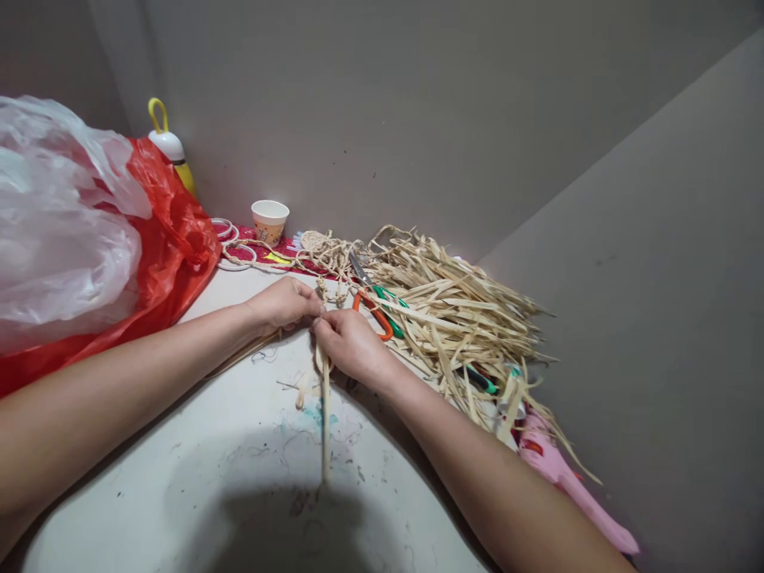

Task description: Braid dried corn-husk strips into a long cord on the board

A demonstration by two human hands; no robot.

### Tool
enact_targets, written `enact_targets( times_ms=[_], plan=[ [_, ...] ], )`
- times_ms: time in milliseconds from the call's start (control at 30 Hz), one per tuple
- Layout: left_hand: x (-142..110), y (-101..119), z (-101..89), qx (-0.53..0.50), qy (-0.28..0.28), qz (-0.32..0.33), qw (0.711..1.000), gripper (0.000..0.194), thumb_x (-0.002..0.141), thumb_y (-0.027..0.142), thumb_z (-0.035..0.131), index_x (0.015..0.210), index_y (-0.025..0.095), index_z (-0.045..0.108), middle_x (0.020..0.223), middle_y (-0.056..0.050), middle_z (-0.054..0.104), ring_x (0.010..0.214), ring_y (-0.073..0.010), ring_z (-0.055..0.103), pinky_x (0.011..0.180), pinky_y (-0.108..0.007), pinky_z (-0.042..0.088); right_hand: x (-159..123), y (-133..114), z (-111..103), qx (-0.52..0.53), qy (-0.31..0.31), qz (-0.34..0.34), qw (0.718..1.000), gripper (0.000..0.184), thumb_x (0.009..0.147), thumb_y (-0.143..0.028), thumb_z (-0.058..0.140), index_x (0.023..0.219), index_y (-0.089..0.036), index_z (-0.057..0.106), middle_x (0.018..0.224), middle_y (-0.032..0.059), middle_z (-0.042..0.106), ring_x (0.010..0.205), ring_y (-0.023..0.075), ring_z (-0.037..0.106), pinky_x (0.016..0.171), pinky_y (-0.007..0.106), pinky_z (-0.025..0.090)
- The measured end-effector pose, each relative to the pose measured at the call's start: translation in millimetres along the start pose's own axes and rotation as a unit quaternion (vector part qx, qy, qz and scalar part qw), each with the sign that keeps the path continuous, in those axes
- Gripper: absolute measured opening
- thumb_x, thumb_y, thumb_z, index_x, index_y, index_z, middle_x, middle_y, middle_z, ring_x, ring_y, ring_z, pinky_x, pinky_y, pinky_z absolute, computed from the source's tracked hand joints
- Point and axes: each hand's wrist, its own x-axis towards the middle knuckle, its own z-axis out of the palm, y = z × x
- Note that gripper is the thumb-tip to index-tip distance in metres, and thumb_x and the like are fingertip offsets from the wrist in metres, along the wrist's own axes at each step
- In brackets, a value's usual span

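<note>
My left hand (pixel 287 303) and my right hand (pixel 351 342) meet over the white tabletop, fingertips pinched together on straw strips. One flat straw strip (pixel 325 422) hangs from my right hand toward the near side of the table. Another strip runs back under my left wrist. Just beyond my fingers lies a braided straw cord (pixel 322 288), which trails to a coiled heap of cord (pixel 334 253) at the back. To the right of my right hand are scissors with orange and green handles (pixel 382 317), their blades partly under straw.
A big pile of loose straw strips (pixel 459 302) lies on the right, with a pink tool (pixel 573 485) beside it. A paper cup (pixel 270 223) stands at the back. Red and clear plastic bags (pixel 173 231) fill the left, before a yellow bottle (pixel 168 147). Grey walls rise behind.
</note>
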Motion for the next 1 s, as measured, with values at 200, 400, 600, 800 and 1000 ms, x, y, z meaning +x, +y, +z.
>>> enact_targets(
  times_ms=[200, 400, 600, 800, 1000],
  plan=[
    [-1, 2, -4.8, -0.048, -0.039, -0.012, 0.998, 0.015, 0.071, 0.013, 0.061, 0.056, 0.013, 0.058, 0.039, 0.004, 0.05, 0.029, -0.0022, 0.026, 0.033, -0.019, 0.013, -9, -6, -31, 0.185, -0.01, 0.064, 0.981, 0.045, 0.088, -0.05, 0.044, 0.067, -0.012, 0.057, 0.055, 0.0039, 0.06, 0.037, 0.0076, 0.051, 0.035, 0.017, 0.035],
    [-2, 7, -8.2, -0.082, -0.059, -0.038, 0.994, 0.013, 0.074, 0.01, 0.059, 0.062, 0.01, 0.061, 0.049, -0.001, 0.06, 0.029, 0.0, 0.023, 0.033, -0.018, 0.01, 6, 9, -38, 0.284, 0.043, 0.074, 0.955, 0.021, 0.085, -0.031, 0.056, 0.077, -0.011, 0.06, 0.072, 0.0028, 0.065, 0.036, 0.0025, 0.047, 0.029, 0.014, 0.027],
    [0, 9, -10.3, -0.084, -0.063, -0.044, 0.994, 0.007, 0.069, 0.011, 0.065, 0.063, 0.013, 0.061, 0.036, 0.004, 0.049, 0.03, -0.0019, 0.026, 0.034, -0.017, 0.012, 16, 21, -24, 0.387, -0.108, 0.085, 0.912, 0.01, 0.076, -0.02, 0.062, 0.076, -0.01, 0.06, 0.056, -0.0007, 0.059, 0.032, 0.0021, 0.036, 0.029, 0.014, 0.023],
    [1, 8, -9.7, -0.052, -0.048, -0.029, 0.997, 0.005, 0.066, 0.011, 0.067, 0.068, 0.013, 0.064, 0.047, 0.002, 0.059, 0.031, -0.002, 0.032, 0.034, -0.017, 0.017, 18, 22, -26, 0.472, -0.153, 0.102, 0.862, 0.014, 0.072, -0.018, 0.066, 0.072, -0.011, 0.053, 0.055, -0.0053, 0.048, 0.034, 0.0, 0.03, 0.031, 0.012, 0.016],
    [-1, 8, -6.6, -0.047, -0.034, -0.025, 0.998, 0.004, 0.068, 0.009, 0.065, 0.069, 0.013, 0.065, 0.055, 0.0, 0.065, 0.04, -0.0049, 0.048, 0.038, -0.017, 0.027, 19, 22, -30, 0.457, -0.156, 0.128, 0.866, 0.008, 0.08, -0.017, 0.058, 0.077, -0.01, 0.055, 0.05, -0.0091, 0.033, 0.035, -0.0002, 0.024, 0.032, 0.011, 0.014]
  ],
)
